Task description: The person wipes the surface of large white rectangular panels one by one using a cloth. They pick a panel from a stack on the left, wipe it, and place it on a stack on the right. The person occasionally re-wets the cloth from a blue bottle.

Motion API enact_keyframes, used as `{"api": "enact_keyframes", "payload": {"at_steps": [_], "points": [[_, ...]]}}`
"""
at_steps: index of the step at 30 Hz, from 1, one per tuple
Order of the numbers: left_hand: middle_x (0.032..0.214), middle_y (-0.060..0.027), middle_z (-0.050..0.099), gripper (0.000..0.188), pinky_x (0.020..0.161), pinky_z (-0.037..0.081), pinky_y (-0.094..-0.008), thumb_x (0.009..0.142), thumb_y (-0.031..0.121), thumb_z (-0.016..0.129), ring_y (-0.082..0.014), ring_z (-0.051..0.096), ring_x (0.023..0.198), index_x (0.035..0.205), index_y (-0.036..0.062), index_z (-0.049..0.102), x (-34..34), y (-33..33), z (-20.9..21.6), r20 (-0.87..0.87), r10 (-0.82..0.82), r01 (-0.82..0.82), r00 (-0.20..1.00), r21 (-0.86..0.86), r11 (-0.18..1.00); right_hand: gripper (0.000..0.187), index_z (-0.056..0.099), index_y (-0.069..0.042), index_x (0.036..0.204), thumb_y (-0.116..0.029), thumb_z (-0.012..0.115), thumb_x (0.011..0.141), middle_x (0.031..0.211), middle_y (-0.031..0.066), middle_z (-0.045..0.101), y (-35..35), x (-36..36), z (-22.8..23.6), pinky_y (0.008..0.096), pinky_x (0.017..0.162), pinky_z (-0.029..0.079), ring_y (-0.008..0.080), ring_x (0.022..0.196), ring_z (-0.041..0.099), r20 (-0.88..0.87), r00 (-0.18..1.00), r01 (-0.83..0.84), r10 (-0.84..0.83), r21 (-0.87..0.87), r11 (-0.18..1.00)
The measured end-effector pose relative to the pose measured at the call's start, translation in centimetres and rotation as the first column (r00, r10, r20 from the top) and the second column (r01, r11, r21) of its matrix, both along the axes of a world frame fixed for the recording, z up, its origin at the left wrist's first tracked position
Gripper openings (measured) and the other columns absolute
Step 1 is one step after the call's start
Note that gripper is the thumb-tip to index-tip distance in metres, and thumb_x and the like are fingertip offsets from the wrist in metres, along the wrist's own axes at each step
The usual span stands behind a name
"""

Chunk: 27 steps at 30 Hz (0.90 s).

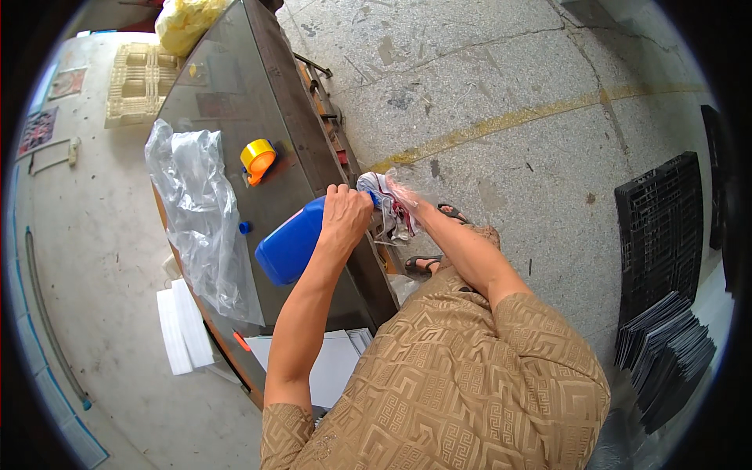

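Observation:
My left hand (347,210) is closed round the upper part of a blue plastic jug (290,244). The jug lies tilted over the table edge, its mouth turned right against a crumpled cloth (382,210) with white, red and dark patches. Clear thin plastic covers my right hand (405,196), which is closed on that cloth just beyond the table edge; its fingers are partly hidden. A small blue cap (244,227) rests on the table left of the jug. Farther off stands a yellow tape roll on an orange dispenser (258,160).
Crumpled clear plastic sheeting (202,215) covers the left side of the dark table (235,86). White sheets (337,368) lie at its near end. A yellow bag (186,23) and cream pallet (137,82) are far left. Black pallets (662,223) and stacked dark panels (666,352) stand right.

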<state>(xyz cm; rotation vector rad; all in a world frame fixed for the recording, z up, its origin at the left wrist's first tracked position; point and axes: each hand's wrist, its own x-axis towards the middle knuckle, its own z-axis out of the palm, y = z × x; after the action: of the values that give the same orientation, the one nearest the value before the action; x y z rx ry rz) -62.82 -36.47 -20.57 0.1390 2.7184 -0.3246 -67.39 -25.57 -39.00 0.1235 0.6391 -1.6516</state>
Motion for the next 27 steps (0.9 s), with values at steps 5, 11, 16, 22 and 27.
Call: {"api": "enact_keyframes", "payload": {"at_steps": [5,11,16,22,27], "points": [[0.074,-0.0111,0.066,0.011,0.075,0.043,-0.0386,0.082,0.013,0.057,-0.0256,0.061,0.080,0.076,0.0061,0.063,0.5,0.4,0.1,-0.001,-0.021,0.021,1.000,0.023,0.999,0.057,0.042,-0.006,0.146,-0.044,0.027,0.107,0.143,0.0105,0.050,-0.9,0.6,-1.4,0.0376,0.109,0.042,0.0221,0.127,0.053,-0.057,0.991,0.114,-0.119,-0.090,0.989],[0.075,-0.0121,0.065,0.006,0.076,0.043,-0.0389,0.081,0.010,0.058,-0.0262,0.061,0.083,0.079,0.0053,0.061,1.1,1.4,0.7,-0.007,-0.026,0.026,1.000,0.051,0.998,0.057,0.042,-0.007,0.146,-0.044,0.025,0.107,0.144,0.0097,0.049,-1.1,0.4,-1.5,0.0377,0.109,0.042,0.0222,0.128,0.052,0.044,0.996,0.081,-0.077,-0.089,0.993],[0.074,-0.0124,0.064,0.004,0.076,0.044,-0.0390,0.079,0.008,0.059,-0.0265,0.061,0.082,0.078,0.0046,0.060,1.7,2.3,0.7,-0.043,-0.039,0.041,0.998,0.049,0.998,0.057,0.043,-0.007,0.145,-0.045,0.025,0.107,0.142,0.0100,0.052,-2.0,0.5,-2.6,0.0380,0.110,0.041,0.0229,0.127,0.053,0.101,0.987,0.140,-0.125,-0.162,0.977],[0.071,-0.0121,0.063,0.004,0.074,0.044,-0.0383,0.077,0.008,0.059,-0.0262,0.061,0.080,0.076,0.0045,0.059,2.7,3.7,0.6,-0.086,-0.056,0.061,0.995,0.054,0.997,0.057,0.043,-0.009,0.145,-0.047,0.026,0.106,0.142,0.0099,0.051,-2.5,0.6,-1.8,0.0379,0.112,0.040,0.0229,0.128,0.052,0.172,0.969,0.206,-0.176,-0.171,0.964],[0.070,-0.0116,0.062,0.004,0.074,0.043,-0.0384,0.077,0.008,0.059,-0.0258,0.060,0.079,0.075,0.0048,0.059,3.0,3.6,0.1,-0.087,-0.041,0.045,0.995,0.043,0.998,0.057,0.044,-0.008,0.144,-0.047,0.030,0.105,0.142,0.0109,0.051,-1.8,0.7,-0.2,0.0382,0.112,0.040,0.0232,0.128,0.053,0.225,0.961,0.186,-0.162,-0.086,0.979]]}}
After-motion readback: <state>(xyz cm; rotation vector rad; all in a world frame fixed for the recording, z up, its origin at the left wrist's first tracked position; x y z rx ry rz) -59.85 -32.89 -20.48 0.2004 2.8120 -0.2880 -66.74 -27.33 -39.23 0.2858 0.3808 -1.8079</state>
